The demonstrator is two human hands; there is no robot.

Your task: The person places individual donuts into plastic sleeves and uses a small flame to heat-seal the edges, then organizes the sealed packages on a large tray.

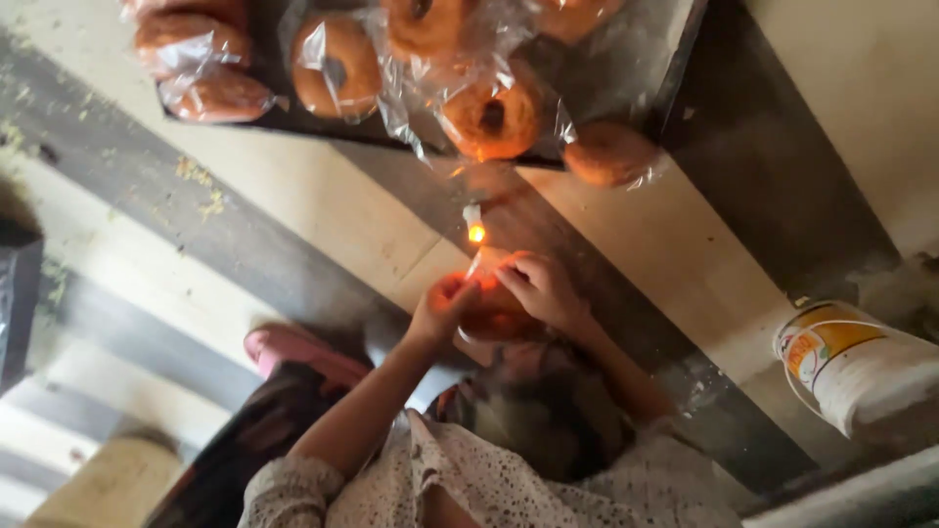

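My left hand (442,305) and my right hand (540,286) together hold a round brown doughnut in a clear plastic bag (492,315). The right fingers pinch the bag's edge close to the flame of a small white candle (474,225), which stands on the striped floor just beyond the hands. Past the candle lies a dark tray (616,78) with several bagged doughnuts (492,117). One more bagged doughnut (611,154) lies at the tray's near right corner.
A white plastic bucket with a coloured label (861,376) stands at the right. A pink slipper (293,350) shows by my left knee. Crumbs are scattered on the pale and dark striped floor (293,205).
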